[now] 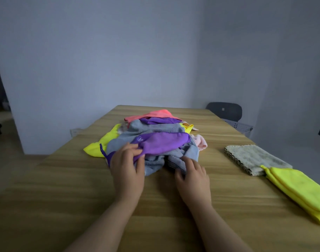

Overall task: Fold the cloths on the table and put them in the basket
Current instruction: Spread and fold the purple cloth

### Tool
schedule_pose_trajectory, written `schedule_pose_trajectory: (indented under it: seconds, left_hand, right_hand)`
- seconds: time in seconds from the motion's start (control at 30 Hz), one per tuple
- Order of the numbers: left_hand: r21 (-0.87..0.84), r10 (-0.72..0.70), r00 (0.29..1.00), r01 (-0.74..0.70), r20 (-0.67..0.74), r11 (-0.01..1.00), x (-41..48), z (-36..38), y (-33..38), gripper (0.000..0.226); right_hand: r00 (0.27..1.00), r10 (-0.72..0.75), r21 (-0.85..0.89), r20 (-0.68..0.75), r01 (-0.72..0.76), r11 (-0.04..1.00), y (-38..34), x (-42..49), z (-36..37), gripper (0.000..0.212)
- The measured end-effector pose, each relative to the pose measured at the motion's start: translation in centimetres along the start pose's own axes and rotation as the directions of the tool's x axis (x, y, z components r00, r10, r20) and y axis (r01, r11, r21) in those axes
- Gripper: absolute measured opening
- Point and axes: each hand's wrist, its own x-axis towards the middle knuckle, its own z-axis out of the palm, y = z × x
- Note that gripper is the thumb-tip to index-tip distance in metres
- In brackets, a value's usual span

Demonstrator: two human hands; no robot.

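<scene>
A single wide-angle view from the person's head — it faces forward and down along the table [64, 197] toward the far wall [119, 60]; the left hand [127, 170] and right hand [192, 176] sit close below it, entering from the near edge

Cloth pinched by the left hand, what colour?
Purple. The left hand pinches this purple cloth; head view shows it best.

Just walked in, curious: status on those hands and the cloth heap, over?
Left hand pinches purple cloth atop heap. Right hand grips grey towel edge. Folded beige cloth, folded yellow cloth at right; basket not in view. Nothing in the way.
</scene>
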Motion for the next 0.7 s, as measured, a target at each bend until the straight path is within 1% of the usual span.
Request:
schedule_pose_trajectory:
  seconds: [0.07,0.13,0.2,0.23,0.27,0.3,0.33,0.37,0.4,0.43,0.47,0.5,0.53,0.57,0.6,0.63,0.67,0.7]
  left_hand:
    - [-0.027,0.027,0.998,-0.026,0.048,0.999,-1.3,-1.4,1.7,0.01]
    - [-0.046,0.011,0.995,-0.007,0.095,0.999,-2.5,-3.0,3.6,0.011]
    - [-0.003,-0.005,0.988,0.005,0.156,1.0,-3.9,-4.3,5.1,0.012]
    - [0.031,-0.02,0.978,0.014,0.21,0.999,-4.5,-4.9,5.9,0.016]
    - [0.065,-0.078,0.952,0.061,0.298,0.996,-4.8,-5.5,6.6,0.016]
    - [0.092,-0.158,0.898,0.131,0.411,0.987,-5.0,-6.0,7.1,0.011]
    - [0.102,-0.25,0.81,0.232,0.531,0.967,-4.9,-6.4,7.4,0.009]
    - [0.094,-0.319,0.711,0.337,0.626,0.937,-4.9,-7.0,7.7,0.017]
    - [0.056,-0.355,0.646,0.436,0.676,0.898,-4.9,-7.3,7.8,0.027]
    - [-0.019,-0.376,0.639,0.521,0.671,0.853,-5.0,-7.6,8.0,0.029]
    - [-0.069,-0.42,0.665,0.578,0.617,0.813,-5.0,-7.6,8.1,0.022]
    - [-0.072,-0.462,0.701,0.587,0.543,0.806,-5.0,-7.6,7.9,0.01]
    - [0.032,-0.499,0.732,0.549,0.464,0.835,-4.9,-7.5,7.8,0.007]
    - [0.209,-0.529,0.742,0.488,0.412,0.847,-5.0,-7.6,7.6,0.013]
    - [0.395,-0.549,0.735,0.402,0.398,0.826,-5.0,-7.6,7.5,0.023]
    - [0.527,-0.571,0.705,0.323,0.421,0.786,-4.9,-7.5,7.5,0.034]
    - [0.596,-0.579,0.665,0.243,0.473,0.766,-4.7,-7.3,7.5,0.041]
    - [0.628,-0.574,0.629,0.169,0.524,0.759,-4.6,-7.0,7.7,0.044]
  right_hand:
    - [1.0,0.012,0.022,0.025,-0.013,1.0,-0.3,-1.8,-1.1,0.045]
    - [0.998,0.022,0.042,0.06,-0.024,0.999,-0.5,-3.6,-2.6,0.049]
    - [0.995,0.042,0.089,0.094,-0.05,0.995,-0.6,-5.2,-3.7,0.05]
    - [0.993,0.053,0.123,0.102,-0.065,0.99,-0.6,-5.8,-4.3,0.05]
    - [0.992,0.069,0.156,0.107,-0.085,0.984,-0.6,-6.4,-4.9,0.049]
    - [0.991,0.084,0.182,0.109,-0.103,0.978,-0.6,-6.9,-5.4,0.048]
    - [0.989,0.099,0.201,0.114,-0.121,0.972,-0.5,-7.3,-5.7,0.047]
    - [0.986,0.117,0.217,0.122,-0.142,0.966,-0.5,-7.8,-6.1,0.047]
    - [0.982,0.135,0.232,0.13,-0.163,0.959,-0.5,-8.1,-6.3,0.046]
    - [0.979,0.15,0.245,0.138,-0.181,0.953,-0.4,-8.4,-6.5,0.046]
    - [0.975,0.166,0.255,0.146,-0.199,0.946,-0.4,-8.5,-6.6,0.046]
    - [0.972,0.18,0.263,0.153,-0.215,0.94,-0.3,-8.7,-6.8,0.045]
    - [0.968,0.191,0.267,0.161,-0.229,0.936,-0.3,-8.8,-6.9,0.044]
    - [0.966,0.196,0.269,0.17,-0.237,0.934,-0.2,-8.9,-6.9,0.042]
    - [0.964,0.199,0.268,0.177,-0.242,0.933,-0.2,-9.0,-6.9,0.041]
    - [0.963,0.201,0.266,0.182,-0.245,0.932,-0.2,-9.0,-7.0,0.04]
    - [0.962,0.201,0.267,0.184,-0.246,0.932,-0.3,-9.0,-6.9,0.039]
    - [0.963,0.199,0.272,0.182,-0.244,0.931,-0.3,-8.9,-6.9,0.038]
